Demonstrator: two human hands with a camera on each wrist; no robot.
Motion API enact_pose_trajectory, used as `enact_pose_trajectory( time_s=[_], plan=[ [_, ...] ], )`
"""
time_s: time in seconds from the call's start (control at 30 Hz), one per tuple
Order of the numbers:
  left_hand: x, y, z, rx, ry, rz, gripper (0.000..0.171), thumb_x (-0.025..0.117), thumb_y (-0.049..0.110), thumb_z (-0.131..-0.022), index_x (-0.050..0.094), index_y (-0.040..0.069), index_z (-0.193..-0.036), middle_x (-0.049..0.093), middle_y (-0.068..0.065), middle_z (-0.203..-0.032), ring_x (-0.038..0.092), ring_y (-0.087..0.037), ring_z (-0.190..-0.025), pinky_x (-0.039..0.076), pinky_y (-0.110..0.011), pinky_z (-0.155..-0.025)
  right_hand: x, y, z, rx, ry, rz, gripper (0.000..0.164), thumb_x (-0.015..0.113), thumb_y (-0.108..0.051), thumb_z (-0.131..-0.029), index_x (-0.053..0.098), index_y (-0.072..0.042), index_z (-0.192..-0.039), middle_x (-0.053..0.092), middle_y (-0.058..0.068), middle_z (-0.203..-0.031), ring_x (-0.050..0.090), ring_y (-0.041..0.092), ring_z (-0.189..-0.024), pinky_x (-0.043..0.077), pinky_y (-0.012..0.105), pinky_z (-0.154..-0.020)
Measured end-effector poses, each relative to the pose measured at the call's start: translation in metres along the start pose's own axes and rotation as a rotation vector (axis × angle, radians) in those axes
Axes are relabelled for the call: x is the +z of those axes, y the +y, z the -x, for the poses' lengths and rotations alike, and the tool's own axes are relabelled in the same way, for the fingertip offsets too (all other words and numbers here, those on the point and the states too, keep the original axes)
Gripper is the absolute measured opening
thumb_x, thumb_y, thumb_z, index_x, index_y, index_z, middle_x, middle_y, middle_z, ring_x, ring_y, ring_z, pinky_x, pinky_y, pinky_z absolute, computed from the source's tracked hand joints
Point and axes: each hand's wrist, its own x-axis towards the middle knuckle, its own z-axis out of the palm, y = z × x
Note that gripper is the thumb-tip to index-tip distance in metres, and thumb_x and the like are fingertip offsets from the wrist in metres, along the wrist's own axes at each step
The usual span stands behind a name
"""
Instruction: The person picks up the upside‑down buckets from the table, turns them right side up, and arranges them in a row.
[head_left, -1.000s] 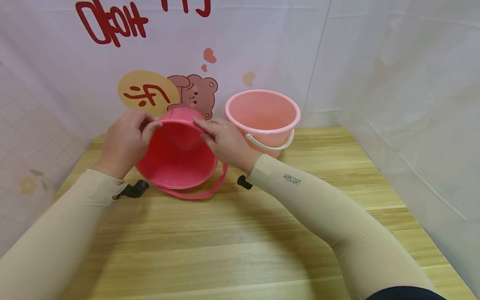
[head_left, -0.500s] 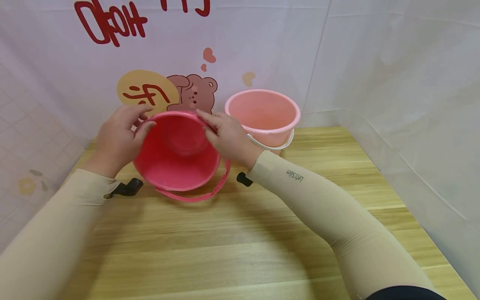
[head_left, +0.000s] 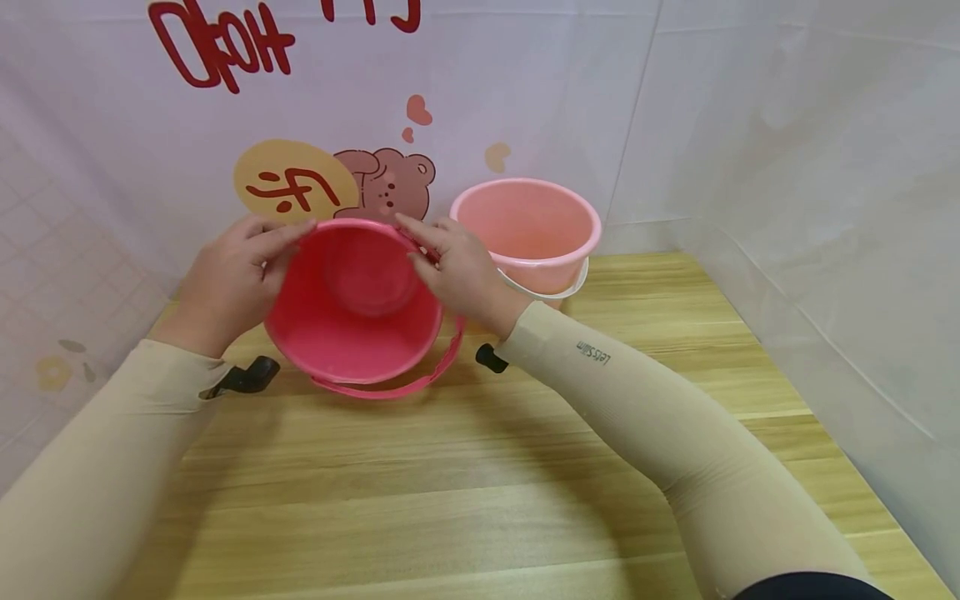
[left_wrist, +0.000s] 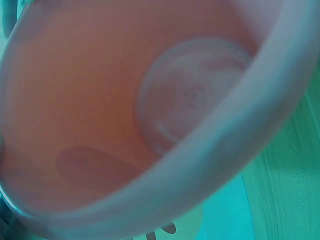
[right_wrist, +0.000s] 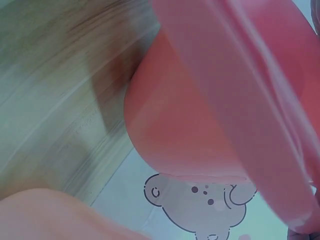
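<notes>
A bright pink bucket (head_left: 352,333) is tipped on its side in the head view, its mouth facing me and its round bottom (head_left: 371,271) showing inside. Its pink handle (head_left: 401,390) hangs down in front, near the table. My left hand (head_left: 234,271) grips the rim at the upper left, index finger stretched along it. At the upper right, my right hand (head_left: 465,271) pinches the same rim between thumb and fingers. The bucket's inner wall (left_wrist: 85,90) fills much of the left wrist view. Its outer side (right_wrist: 175,110) and handle (right_wrist: 215,80) show in the right wrist view.
A paler pink bucket (head_left: 525,221) with a white handle (head_left: 558,293) stands upright behind my right hand. Wood-grain table (head_left: 465,492) lies below. A white printed curtain (head_left: 562,92) closes off the back, and plain sheets (head_left: 840,208) hang at the sides.
The pink bucket has tilted so that its mouth faces me more and its bottom shows. My left hand has shifted slightly left, its index finger now straighter along the rim.
</notes>
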Motion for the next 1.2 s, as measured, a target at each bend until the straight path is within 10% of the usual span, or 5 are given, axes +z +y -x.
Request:
enact_pose_trajectory(
  time_s=[1.0,1.2],
  plan=[
    [-0.013,-0.005,-0.007,-0.308,-0.100,0.097,0.045,0.053,0.021,-0.110,0.055,0.018,-0.154,0.062,-0.024,-0.136,0.058,-0.043,-0.115,0.059,-0.065,-0.086,0.001,0.004,0.006,-0.014,-0.049,-0.028,0.058,0.060,-0.012,-0.106,0.042,-0.008,-0.161,0.044,0.014,-0.158,0.052,0.023,-0.132,0.059,0.023,-0.094],
    [-0.015,-0.014,-0.009,-0.382,-0.139,0.108,0.047,0.051,0.024,-0.110,0.052,0.019,-0.157,0.059,-0.025,-0.142,0.057,-0.046,-0.119,0.062,-0.049,-0.077,0.006,0.005,0.007,-0.004,-0.067,-0.009,0.063,0.061,-0.017,-0.106,0.037,-0.011,-0.164,0.030,0.012,-0.169,0.040,0.025,-0.149,0.056,0.033,-0.106]
  ],
)
